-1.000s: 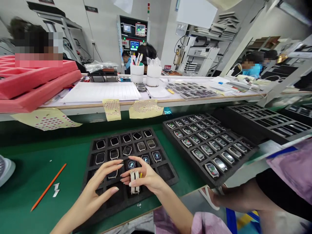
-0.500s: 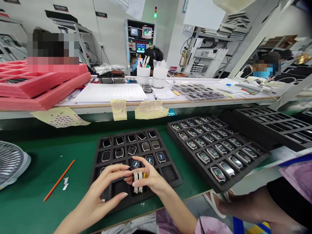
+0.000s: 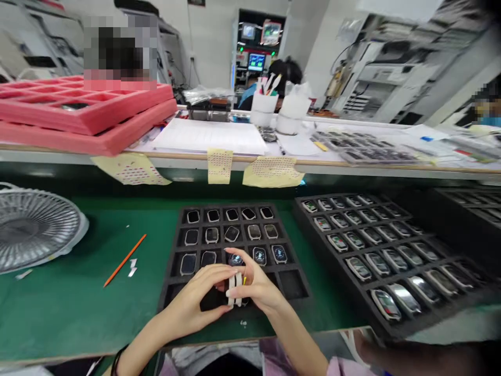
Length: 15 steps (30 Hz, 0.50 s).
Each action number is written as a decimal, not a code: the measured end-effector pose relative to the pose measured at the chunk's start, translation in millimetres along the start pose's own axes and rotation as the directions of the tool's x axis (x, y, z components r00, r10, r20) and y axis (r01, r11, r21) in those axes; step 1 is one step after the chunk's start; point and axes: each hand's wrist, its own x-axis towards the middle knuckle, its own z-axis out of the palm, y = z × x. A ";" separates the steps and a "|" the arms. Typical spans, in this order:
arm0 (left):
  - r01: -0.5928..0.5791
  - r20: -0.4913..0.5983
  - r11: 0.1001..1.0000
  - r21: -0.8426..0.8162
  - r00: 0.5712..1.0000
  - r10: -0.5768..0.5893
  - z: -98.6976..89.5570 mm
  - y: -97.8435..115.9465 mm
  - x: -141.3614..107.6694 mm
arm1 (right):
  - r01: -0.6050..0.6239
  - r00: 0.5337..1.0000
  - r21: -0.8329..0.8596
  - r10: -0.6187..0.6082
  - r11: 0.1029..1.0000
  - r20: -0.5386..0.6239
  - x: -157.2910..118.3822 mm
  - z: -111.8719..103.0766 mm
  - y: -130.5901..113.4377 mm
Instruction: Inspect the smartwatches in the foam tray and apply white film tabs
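Observation:
Over the near part of a black foam tray point(image 3: 242, 219), my right hand point(image 3: 256, 284) grips two light-coloured watch cases point(image 3: 235, 290), held on edge side by side. My left hand point(image 3: 201, 295) reaches them from the left, its fingertips and thumb at the nearer case; its fingers are curved with a wide gap behind the tips. Watches with dark faces sit in the tray's compartments, and a few, such as one watch point(image 3: 279, 254), have lit screens. A small yellow piece point(image 3: 245, 281) shows by my right fingers.
Another black tray point(image 3: 376, 308) with several watches stands at the right. An orange stick point(image 3: 125, 261) and a fan point(image 3: 35, 230) lie left. Pink foam trays point(image 3: 129, 115), papers point(image 3: 211, 137) and white cups point(image 3: 263, 108) are on the shelf; people sit beyond.
My left hand has moved in to the watch cases, its fingertips now at them. My right hand still holds them. The whole view has shifted, with the fan showing more.

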 end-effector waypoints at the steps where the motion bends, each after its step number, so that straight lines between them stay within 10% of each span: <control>1: -0.026 -0.016 1.000 -0.008 1.000 0.026 0.0 -0.8 -0.7 | -0.002 1.000 -0.004 0.002 1.000 0.005 -0.3 0.7 0.6; 15: -0.065 -0.076 0.998 0.019 0.995 0.066 1.3 -7.2 -17.6 | -0.060 0.996 -0.045 0.062 0.997 0.063 -2.2 6.7 7.9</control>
